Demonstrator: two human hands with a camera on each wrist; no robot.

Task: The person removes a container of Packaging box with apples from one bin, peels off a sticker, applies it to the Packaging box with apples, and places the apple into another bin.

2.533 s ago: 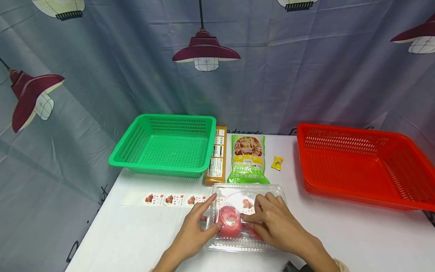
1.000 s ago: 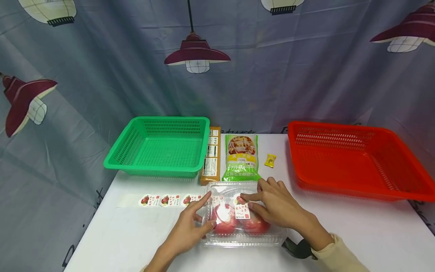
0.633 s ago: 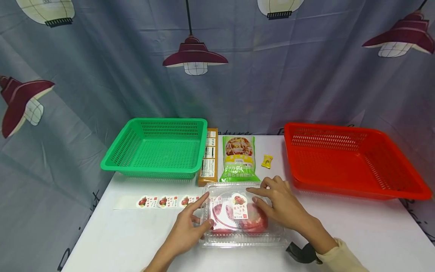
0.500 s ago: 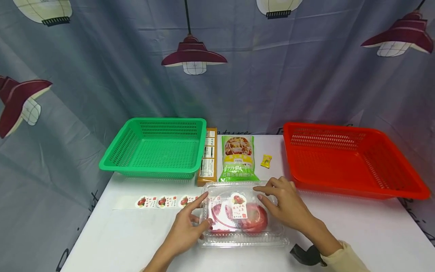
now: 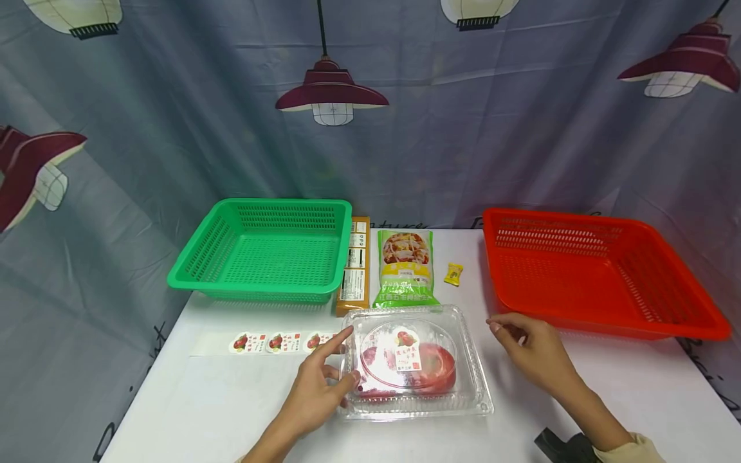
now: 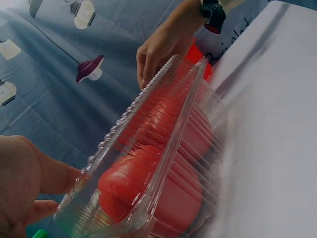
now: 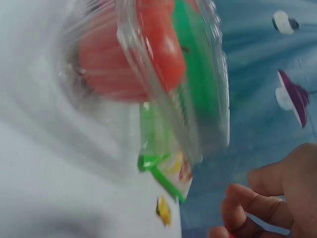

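A clear plastic clamshell box (image 5: 399,406) lies on the white table with red apples (image 5: 435,368) inside. A white label (image 5: 408,357) with a fruit picture sits on the middle of its lid. My left hand (image 5: 312,386) rests against the box's left edge, index finger stretched along the lid and thumb lower down. In the left wrist view, its fingers touch the end of the box. My right hand (image 5: 532,350) is apart from the box on its right, fingers loosely bent and holding nothing. The right wrist view shows the same bent fingers (image 7: 257,203).
A strip of fruit labels (image 5: 278,343) lies left of the box. Behind stand a green basket (image 5: 260,292), a brown carton (image 5: 354,270), a green-and-yellow food bag (image 5: 405,267) and a small yellow packet (image 5: 454,274). A red basket (image 5: 602,321) stands at the right.
The right hand has drawn away from the label and lid, moving right to beside the box. The label lies uncovered on the lid. The left hand has stayed at the left edge.
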